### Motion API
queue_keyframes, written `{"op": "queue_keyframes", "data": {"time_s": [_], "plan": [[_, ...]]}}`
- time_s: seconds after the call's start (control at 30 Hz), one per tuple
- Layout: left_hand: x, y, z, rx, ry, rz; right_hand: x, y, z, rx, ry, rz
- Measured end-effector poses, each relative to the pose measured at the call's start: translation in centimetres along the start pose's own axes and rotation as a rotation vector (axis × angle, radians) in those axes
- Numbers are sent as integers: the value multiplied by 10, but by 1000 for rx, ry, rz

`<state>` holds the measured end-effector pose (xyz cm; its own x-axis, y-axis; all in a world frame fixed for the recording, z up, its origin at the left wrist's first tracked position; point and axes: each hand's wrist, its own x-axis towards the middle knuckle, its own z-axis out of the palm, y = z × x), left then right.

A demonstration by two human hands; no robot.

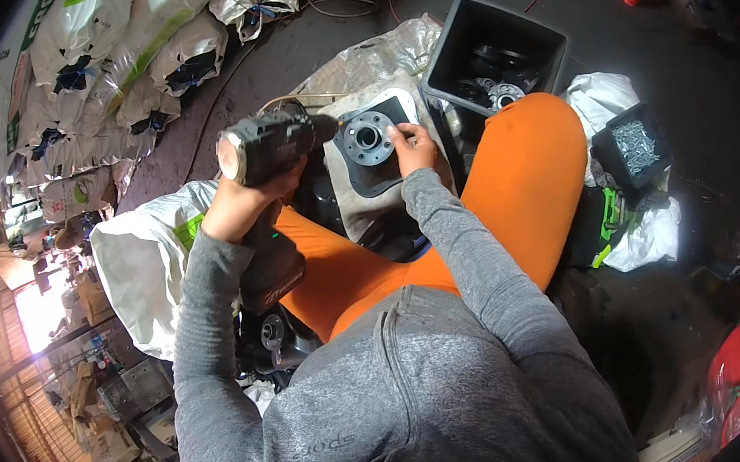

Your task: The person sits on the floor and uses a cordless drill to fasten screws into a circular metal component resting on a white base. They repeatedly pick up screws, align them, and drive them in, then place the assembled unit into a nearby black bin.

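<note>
My left hand (243,207) is wrapped round the grip of a black cordless drill (263,148), its nose pointing right. The drill's tip reaches the left edge of a round grey flange (366,158) with a central hole and a ring of small holes. That flange lies on a black plate (363,179), over a pale grey padded support (338,193) between my knees. My right hand (415,152) pinches the flange's right rim, thumb and fingers close together. Whether a screw is between those fingers is too small to tell.
A dark bin (439,61) of black and metal parts stands ahead. At right is a small black tub (605,153) of screws, near white bags. Full white sacks (85,7) are stacked at left. Another flanged part (272,331) lies by my left elbow. Hoses run across the floor.
</note>
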<state>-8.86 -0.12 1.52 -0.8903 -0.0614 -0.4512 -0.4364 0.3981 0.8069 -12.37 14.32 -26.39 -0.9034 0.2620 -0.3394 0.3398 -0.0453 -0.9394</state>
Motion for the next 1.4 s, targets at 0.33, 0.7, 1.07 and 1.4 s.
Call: {"op": "queue_keyframes", "data": {"time_s": [0.33, 0.7, 1.07, 1.4], "plan": [[-80, -23, 35, -54, 0, -22, -36, -66, -73, 1084, -599, 721], [-82, -30, 37, -25, 24, 23, -49, -73, -57, 1086, -688, 790], [-76, -37, 35, 3, 9, 25, -53, -68, -47, 1075, -563, 846], [-75, -37, 27, 106, 42, 90, -55, -69, -45, 919, -574, 780]]}}
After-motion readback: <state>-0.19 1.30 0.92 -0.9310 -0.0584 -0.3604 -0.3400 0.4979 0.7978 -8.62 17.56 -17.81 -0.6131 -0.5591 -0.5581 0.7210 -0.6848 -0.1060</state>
